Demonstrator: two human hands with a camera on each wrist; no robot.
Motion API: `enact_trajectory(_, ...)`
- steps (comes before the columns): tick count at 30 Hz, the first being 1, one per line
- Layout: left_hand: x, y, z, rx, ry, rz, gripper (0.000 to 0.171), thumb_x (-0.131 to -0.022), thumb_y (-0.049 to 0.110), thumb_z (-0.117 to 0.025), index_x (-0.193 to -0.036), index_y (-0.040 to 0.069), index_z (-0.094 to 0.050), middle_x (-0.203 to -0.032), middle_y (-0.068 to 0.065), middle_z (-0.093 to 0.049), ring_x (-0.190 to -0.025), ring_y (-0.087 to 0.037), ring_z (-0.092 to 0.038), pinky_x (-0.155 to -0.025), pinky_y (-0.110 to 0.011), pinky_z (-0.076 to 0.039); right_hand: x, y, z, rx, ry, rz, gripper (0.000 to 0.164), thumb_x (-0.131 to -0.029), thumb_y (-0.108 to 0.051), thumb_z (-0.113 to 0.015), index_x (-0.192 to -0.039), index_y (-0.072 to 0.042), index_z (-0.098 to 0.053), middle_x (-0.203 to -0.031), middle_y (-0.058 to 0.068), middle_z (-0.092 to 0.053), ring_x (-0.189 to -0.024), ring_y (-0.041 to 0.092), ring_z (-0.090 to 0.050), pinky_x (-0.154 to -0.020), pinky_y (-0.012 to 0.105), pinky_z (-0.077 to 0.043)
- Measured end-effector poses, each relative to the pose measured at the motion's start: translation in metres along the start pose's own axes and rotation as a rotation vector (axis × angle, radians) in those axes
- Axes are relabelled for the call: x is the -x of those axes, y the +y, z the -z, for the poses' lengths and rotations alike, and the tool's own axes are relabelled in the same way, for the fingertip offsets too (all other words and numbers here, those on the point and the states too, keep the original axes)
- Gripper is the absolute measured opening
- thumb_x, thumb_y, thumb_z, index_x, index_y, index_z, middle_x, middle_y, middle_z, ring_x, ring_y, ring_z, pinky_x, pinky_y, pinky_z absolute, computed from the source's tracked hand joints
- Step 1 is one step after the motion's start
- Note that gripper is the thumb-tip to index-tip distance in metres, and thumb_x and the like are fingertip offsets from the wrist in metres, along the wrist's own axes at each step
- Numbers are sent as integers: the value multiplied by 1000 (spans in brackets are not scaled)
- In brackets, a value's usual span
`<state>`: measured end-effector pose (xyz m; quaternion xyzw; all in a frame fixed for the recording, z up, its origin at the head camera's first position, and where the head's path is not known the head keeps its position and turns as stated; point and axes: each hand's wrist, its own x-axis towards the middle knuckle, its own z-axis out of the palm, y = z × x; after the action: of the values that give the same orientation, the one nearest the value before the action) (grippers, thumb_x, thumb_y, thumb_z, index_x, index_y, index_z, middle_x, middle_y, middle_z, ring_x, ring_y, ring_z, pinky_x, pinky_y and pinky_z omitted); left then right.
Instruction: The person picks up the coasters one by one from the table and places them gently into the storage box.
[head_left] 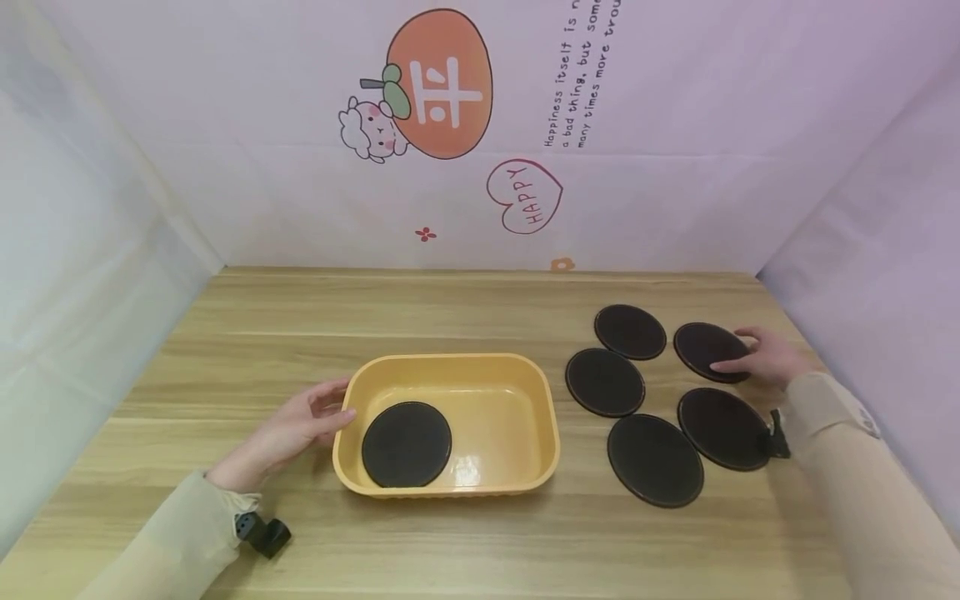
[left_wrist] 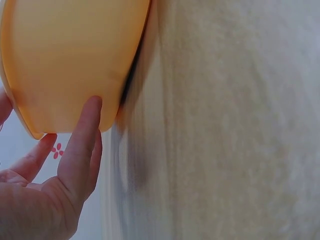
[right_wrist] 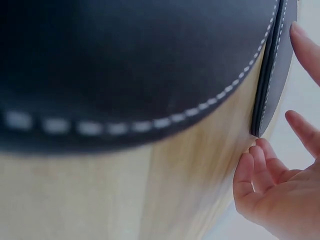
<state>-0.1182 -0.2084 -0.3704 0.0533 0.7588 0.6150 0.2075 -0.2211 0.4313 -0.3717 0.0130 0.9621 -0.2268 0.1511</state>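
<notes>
My left hand (head_left: 296,425) holds the yellow plastic basin (head_left: 528,375) at its left end, thumb over the rim and fingertips against the outer wall (left_wrist: 70,65). A round black coaster (head_left: 407,444) lies inside the basin, on its left side. At the far right, my right hand (head_left: 776,357) is at another black coaster (head_left: 705,346). Its thumb extends over the top; in the right wrist view, fingertips (right_wrist: 245,167) are right at the edge of that coaster (right_wrist: 277,75). A nearer coaster with pale edge stitching (right_wrist: 125,60) fills much of that view.
Several more black coasters lie flat on the wooden table (head_left: 450,550) right of the basin: one at the back (head_left: 630,331), one beside the basin (head_left: 604,382), one in front (head_left: 655,460) and one below my right wrist (head_left: 723,427). A printed white cloth (head_left: 285,192) hangs behind.
</notes>
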Motion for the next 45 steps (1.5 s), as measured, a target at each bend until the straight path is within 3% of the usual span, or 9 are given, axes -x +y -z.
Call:
enact_trajectory(11,-2,0,1,1,5,2,70,-94,10,-58,-145,-11,-16,-146,-34,-26,-130,-46,-36,-82,-29,-56,-2,3,2,29,-7,16,98,-80,-40,-72,-138,17,-19,-125,51,-36,-112,62,-39,-93,67,-35)
enact_trajectory(16,-2,0,1,-2,5,3,70,-93,10,-58,-145,-12,-17,-146,-34,-26,-131,-46,-35,-82,-29,-56,-3,3,4,27,-20,-7,106,-76,-41,-75,-141,16,-14,-130,51,-25,-115,63,-31,-97,69,-30)
enact_trajectory(22,-1,-2,0,-2,4,7,69,-93,10,-58,-145,-12,-17,-146,-35,-26,-131,-47,-34,-83,-30,-56,-1,2,4,-8,-55,-29,103,-77,-35,-75,-140,17,-13,-135,50,-13,-120,65,-20,-99,71,-23)
enact_trajectory(33,0,-5,-1,3,5,12,69,-93,9,-57,-145,-12,-17,-146,-35,-27,-130,-46,-36,-82,-31,-56,-4,4,0,-122,-43,-69,117,-73,-23,-77,-139,21,9,-133,53,-2,-119,66,-18,-102,69,-22)
enact_trajectory(40,1,-6,-1,10,9,12,69,-93,9,-57,-145,-12,-16,-146,-35,-25,-130,-46,-36,-81,-31,-56,-4,3,1,-124,-13,-46,105,-74,-22,-77,-139,19,-4,-134,51,-5,-120,65,-16,-101,71,-21)
enact_trajectory(45,1,-6,-2,12,-4,12,69,-94,10,-57,-145,-12,-16,-147,-35,-24,-131,-47,-33,-82,-32,-56,-1,9,0,-81,-8,-35,97,-77,-30,-76,-139,15,-17,-136,49,-12,-122,65,-17,-101,71,-20)
